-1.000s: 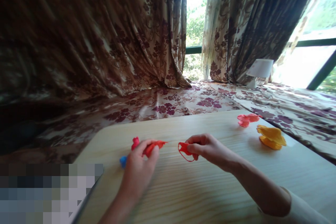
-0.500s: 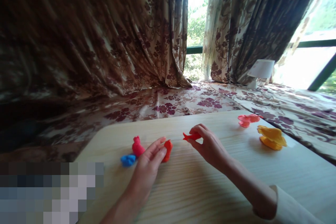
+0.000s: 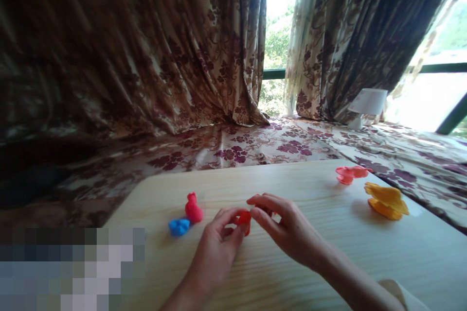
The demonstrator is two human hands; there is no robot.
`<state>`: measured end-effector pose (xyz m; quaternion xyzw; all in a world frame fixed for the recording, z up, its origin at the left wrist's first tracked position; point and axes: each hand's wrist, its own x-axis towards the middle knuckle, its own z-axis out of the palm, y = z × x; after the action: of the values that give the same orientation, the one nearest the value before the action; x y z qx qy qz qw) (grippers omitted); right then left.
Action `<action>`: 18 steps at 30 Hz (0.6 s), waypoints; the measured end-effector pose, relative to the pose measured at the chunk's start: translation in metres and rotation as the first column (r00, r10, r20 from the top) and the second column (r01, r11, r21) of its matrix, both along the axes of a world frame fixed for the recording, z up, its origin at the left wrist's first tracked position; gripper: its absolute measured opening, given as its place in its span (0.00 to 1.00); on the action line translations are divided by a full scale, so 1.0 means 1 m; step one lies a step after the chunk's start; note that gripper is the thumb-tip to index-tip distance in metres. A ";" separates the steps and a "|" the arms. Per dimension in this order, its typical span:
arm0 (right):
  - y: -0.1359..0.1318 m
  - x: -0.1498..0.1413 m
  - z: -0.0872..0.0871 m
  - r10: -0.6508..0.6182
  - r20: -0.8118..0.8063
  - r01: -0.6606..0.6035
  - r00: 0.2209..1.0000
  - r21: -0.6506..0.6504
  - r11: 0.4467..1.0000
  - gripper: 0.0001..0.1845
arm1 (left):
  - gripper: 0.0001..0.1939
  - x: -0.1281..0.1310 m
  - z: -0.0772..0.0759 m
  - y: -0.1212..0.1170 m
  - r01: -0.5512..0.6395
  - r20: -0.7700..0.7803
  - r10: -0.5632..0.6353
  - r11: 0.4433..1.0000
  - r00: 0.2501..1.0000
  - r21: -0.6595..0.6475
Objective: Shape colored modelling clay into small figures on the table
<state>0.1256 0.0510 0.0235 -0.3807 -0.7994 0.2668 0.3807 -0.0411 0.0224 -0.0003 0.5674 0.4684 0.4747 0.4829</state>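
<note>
Lower centre, the left hand pinches a red piece; it looks light and soft, best taken lightly by its edges; the right hand is curled, its grip unclear.

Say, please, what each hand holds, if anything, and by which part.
The left hand pinches a red piece by its left side. Red shows at the right hand, but its hold is too hidden to tell.

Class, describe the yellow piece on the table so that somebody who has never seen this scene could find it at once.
Start with the pale wooden table before the patterned curtains. Near its right edge sits the yellow piece, with two broad, wavy-edged layers, one above the other. It looks bulkier than the coral-pink piece just behind it, and nothing else there is yellow.
</note>
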 end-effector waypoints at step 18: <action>0.008 0.000 -0.010 0.055 -0.107 -0.083 0.993 -0.278 0.957 0.08 | 0.10 0.003 -0.015 -0.003 -0.088 -0.315 0.119 0.990 0.941 0.113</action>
<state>0.1261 0.0585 0.0132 -0.3893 -0.7465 0.4095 0.3516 -0.0383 0.0196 -0.0156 0.6346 0.5462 0.4231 0.3463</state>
